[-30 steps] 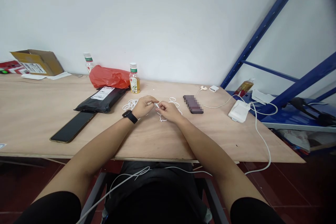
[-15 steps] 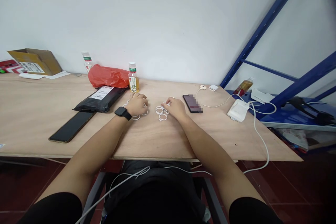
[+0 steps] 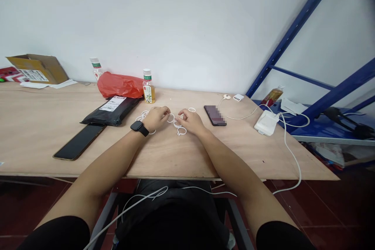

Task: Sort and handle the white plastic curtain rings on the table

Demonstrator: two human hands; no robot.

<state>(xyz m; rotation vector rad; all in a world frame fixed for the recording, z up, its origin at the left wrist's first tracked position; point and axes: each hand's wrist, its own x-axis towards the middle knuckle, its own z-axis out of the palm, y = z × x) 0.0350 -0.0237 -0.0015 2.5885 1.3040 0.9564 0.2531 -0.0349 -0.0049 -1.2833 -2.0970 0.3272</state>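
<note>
Several white plastic rings lie linked in a loose chain on the plywood table (image 3: 88,152). One cluster of white rings (image 3: 143,116) sits partly under my left hand (image 3: 156,119), whose fingertips reach a ring (image 3: 170,118) at the middle. My right hand (image 3: 190,121) rests just right of centre, with its fingers over the white rings (image 3: 179,127). The two hands are close together, and whether either one grips a ring is hidden. A black smartwatch (image 3: 136,128) is on my left wrist.
To the left lie a black labelled parcel (image 3: 113,109) and a dark smartphone (image 3: 79,142). A red plastic bag (image 3: 120,86), a bottled tea (image 3: 149,88) and a cardboard box (image 3: 38,69) stand behind. A pixelated phone (image 3: 215,115) lies right of my hands, near a white cable (image 3: 288,152).
My hands have moved toward each other from their wider spacing half a second ago. They are less close than one second ago, and more rings now show between them.
</note>
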